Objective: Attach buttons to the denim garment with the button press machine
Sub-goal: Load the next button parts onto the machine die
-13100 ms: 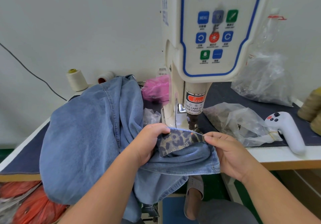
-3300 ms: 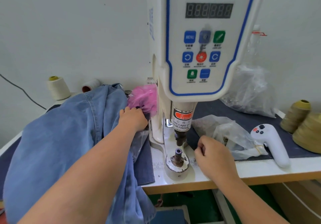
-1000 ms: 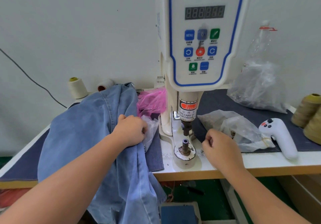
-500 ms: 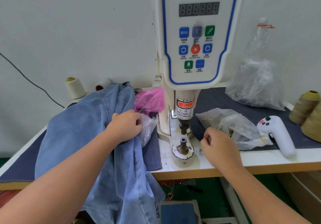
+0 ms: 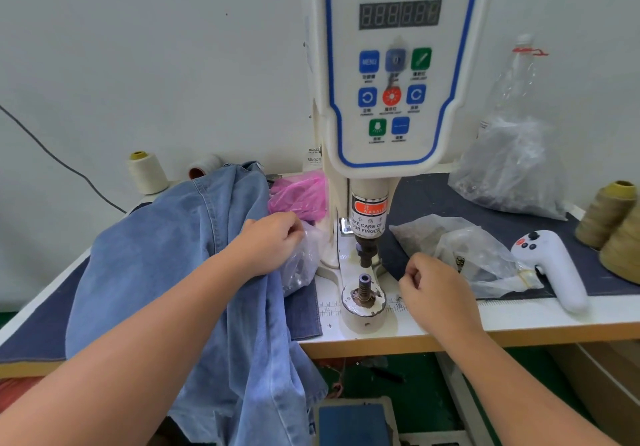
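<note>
The denim garment (image 5: 166,255), earlier held under the press head, now lies left of the button press machine (image 5: 391,99); the lower die (image 5: 363,284) is bare. Left hand (image 5: 270,241) fingers reach into a plastic bag (image 5: 301,258); right hand (image 5: 433,289) fingers are curled, contents indeterminate. Loading step, likely.

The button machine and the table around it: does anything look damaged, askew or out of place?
The paint on the round lower die base is chipped, with dark patches around the post. One thread cone behind the denim garment lies on its side, while the cream cone beside it stands upright. Nothing looks spilled.
</note>
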Tool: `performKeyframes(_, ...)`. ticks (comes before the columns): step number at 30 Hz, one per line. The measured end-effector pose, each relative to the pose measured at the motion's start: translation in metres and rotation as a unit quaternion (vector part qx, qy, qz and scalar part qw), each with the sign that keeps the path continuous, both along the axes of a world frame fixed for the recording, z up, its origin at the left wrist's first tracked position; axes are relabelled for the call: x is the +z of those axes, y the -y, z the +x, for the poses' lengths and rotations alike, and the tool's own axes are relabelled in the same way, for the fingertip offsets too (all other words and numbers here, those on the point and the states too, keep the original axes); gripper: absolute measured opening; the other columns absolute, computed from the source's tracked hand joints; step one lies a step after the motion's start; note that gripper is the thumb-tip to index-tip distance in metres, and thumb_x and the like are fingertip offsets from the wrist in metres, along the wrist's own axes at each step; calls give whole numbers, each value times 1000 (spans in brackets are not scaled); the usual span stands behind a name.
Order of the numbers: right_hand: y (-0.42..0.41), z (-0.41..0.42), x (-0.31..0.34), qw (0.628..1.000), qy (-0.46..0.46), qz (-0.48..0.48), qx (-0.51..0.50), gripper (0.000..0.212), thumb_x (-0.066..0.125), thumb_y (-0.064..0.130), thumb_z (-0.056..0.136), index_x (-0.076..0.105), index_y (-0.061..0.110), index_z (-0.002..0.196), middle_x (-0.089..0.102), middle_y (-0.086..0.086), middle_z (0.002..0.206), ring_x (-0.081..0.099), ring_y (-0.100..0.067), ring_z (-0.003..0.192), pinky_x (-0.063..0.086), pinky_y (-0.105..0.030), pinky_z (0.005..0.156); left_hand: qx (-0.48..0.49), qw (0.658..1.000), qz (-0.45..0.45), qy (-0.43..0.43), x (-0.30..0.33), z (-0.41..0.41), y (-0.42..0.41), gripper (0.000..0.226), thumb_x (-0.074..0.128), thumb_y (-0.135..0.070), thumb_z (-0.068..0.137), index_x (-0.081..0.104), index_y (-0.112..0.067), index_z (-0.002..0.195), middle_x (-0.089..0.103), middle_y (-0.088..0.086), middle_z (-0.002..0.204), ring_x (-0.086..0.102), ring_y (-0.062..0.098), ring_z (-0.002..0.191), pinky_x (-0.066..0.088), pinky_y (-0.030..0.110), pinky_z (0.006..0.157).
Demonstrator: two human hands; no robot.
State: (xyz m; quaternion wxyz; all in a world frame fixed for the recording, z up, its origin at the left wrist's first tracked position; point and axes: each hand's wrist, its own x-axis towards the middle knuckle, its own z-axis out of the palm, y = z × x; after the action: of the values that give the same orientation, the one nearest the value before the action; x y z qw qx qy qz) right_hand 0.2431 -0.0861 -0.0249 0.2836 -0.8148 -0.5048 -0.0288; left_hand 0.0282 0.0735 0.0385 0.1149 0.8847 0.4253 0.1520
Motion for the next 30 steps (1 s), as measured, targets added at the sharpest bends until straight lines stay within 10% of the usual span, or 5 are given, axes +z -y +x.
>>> performKeyframes(7,0,0,0,1000,-2,2,5,15,58,23,92,53,27,78,51,10,63,47,-4,60,25,-18,50,-21,999,-18,-21,8,-22,5,14,61,-18,82,55,-30,83,59,-13,82,55,6,79,39,38,95)
performKeyframes(13,1,0,0,1000,-5,5,7,16,57,22,92,52,26,78,50,10,63,46,-4,61,25,-19,51,-78,958,-39,-273,15,-18,19,13,62,-19,79,64,-32,78,61,-16,74,55,3,80,28,37,94)
performKeyframes(20,1,0,-2,1000,0,11,3,15,58,22,92,53,26,78,50,9,63,46,-5,60,26,-19,50,-68,925,-2,-374,25,-23,23,47,45,3,76,70,-34,91,52,-17,77,51,11,92,28,39,100)
performKeyframes(26,0,1,-2,1000,2,7,4,13,57,23,92,54,26,80,51,9,64,47,-4,61,26,-19,50,-51,934,3,-354,13,-27,25,10,60,-33,83,63,-31,73,60,-13,85,50,12,95,26,36,90)
performKeyframes(30,0,1,-2,1000,4,3,1,13,57,24,93,55,26,80,52,10,65,48,-4,62,26,-19,50,-29,921,32,-388,4,-23,30,33,58,-56,83,69,-25,79,62,-6,96,48,18,99,26,38,89)
